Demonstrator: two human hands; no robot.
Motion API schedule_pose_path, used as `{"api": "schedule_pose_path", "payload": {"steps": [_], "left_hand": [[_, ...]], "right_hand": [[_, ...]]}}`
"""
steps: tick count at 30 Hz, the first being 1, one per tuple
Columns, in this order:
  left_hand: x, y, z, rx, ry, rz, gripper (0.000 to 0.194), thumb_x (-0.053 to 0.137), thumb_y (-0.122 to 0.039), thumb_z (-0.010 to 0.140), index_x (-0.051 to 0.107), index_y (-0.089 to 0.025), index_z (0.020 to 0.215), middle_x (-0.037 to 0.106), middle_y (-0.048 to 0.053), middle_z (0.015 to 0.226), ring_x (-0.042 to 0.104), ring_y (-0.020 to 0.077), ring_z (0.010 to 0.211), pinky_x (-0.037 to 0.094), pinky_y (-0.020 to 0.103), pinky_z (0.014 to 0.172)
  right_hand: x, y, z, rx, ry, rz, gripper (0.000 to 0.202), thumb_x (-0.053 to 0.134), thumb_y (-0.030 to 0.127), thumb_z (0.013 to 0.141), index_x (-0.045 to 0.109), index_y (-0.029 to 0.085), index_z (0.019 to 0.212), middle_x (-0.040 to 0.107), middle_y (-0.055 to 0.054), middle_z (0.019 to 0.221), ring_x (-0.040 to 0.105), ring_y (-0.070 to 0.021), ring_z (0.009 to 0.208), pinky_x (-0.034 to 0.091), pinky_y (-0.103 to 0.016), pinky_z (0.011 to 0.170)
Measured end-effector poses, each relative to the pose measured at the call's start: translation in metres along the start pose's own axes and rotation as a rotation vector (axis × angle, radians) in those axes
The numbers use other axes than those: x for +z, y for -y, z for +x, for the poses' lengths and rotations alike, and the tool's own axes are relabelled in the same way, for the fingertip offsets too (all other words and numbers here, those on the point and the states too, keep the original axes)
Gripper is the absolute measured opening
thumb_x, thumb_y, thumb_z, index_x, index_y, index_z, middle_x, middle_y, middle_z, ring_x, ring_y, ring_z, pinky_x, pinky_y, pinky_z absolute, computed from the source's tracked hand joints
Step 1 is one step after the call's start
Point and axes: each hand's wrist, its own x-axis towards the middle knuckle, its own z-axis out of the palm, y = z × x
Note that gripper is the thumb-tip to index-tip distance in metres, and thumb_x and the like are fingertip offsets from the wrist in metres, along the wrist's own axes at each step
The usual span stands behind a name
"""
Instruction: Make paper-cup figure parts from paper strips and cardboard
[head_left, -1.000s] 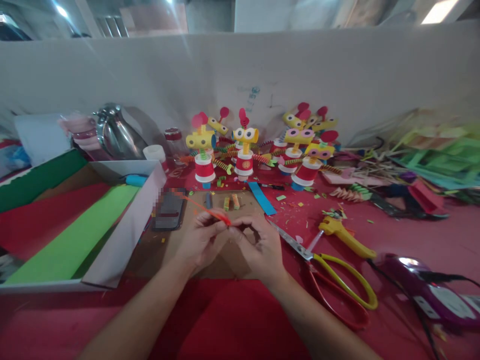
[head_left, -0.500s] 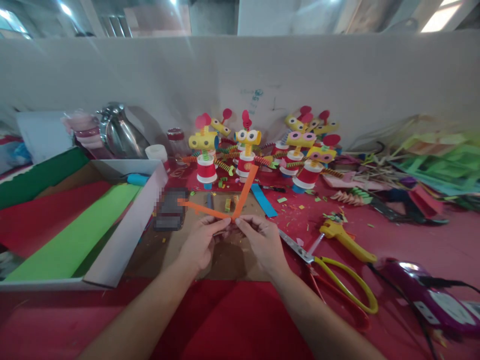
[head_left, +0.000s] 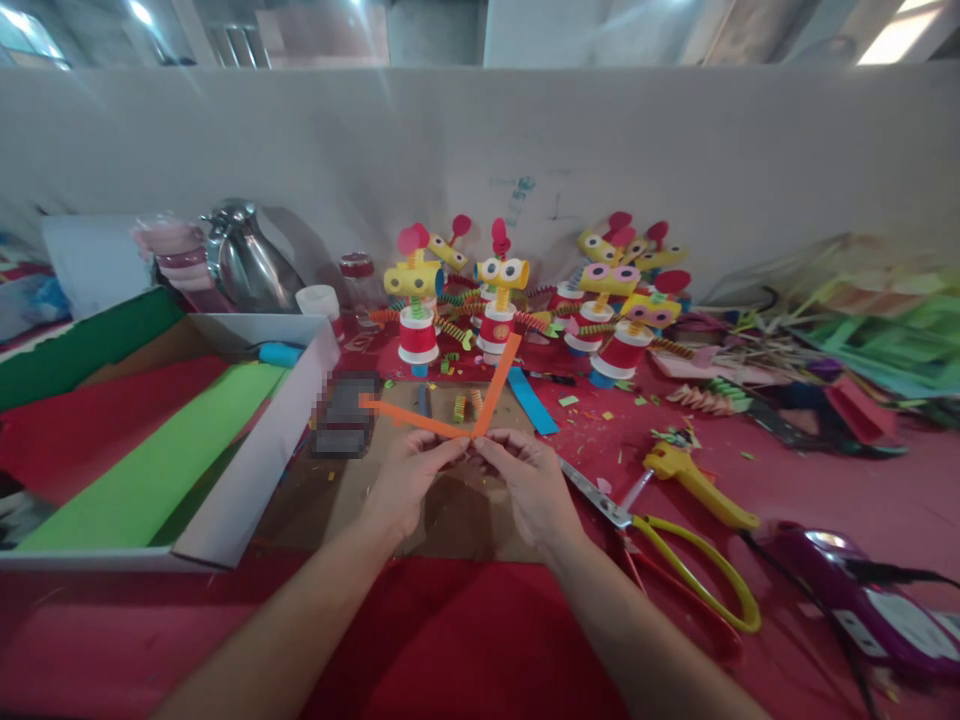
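Two orange paper strips (head_left: 498, 385) meet in a V above the brown cardboard (head_left: 450, 525). One points up and away, the other out to the left. My left hand (head_left: 412, 480) pinches the strips just left of where they join. From the other side, my right hand (head_left: 529, 480) pinches the same corner, with its fingertips almost touching those of the left. The fingertips partly cover the join. Just beyond my hands, small folded paper springs (head_left: 460, 405) lie on the cardboard, and a blue paper strip (head_left: 534, 400) rests to their right.
Several paper-cup figures (head_left: 499, 325) stand at the back. A white box (head_left: 251, 470) with coloured paper sits left. Scissors (head_left: 626, 520), a yellow-handled glue gun (head_left: 697, 485) and a purple corded device (head_left: 874, 600) lie right. A steel jug (head_left: 251, 260) and paper scraps (head_left: 862, 330) stand farther back.
The view has shifted slightly, so everything sits a little farther right. Both hands keep their pinch on the orange strips, whose V shape looks nearly the same.
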Motion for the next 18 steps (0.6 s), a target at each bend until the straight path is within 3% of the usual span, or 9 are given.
{"api": "schedule_pose_path", "payload": {"steps": [10, 18], "left_hand": [[-0.0057, -0.0036, 0.0048, 0.006, 0.123, 0.065, 0.016, 0.076, -0.029, 0.069, 0.075, -0.014, 0.073, 0.07, 0.007, 0.071, 0.059, 0.0125, 0.064, 0.045, 0.026, 0.067], [-0.0042, -0.0097, 0.004, -0.036, 0.137, 0.08, 0.015, 0.077, -0.027, 0.066, 0.077, -0.014, 0.075, 0.072, 0.008, 0.071, 0.061, 0.0144, 0.066, 0.046, 0.027, 0.067]], "right_hand": [[-0.0023, -0.0017, 0.0023, 0.092, -0.012, 0.083, 0.017, 0.076, 0.03, 0.063, 0.07, 0.016, 0.068, 0.068, 0.0, 0.063, 0.058, -0.0096, 0.058, 0.041, -0.022, 0.057], [-0.0008, -0.0019, 0.0027, 0.086, -0.028, 0.053, 0.016, 0.076, 0.029, 0.061, 0.068, 0.016, 0.065, 0.065, 0.001, 0.058, 0.056, -0.0094, 0.055, 0.041, -0.023, 0.056]]}}
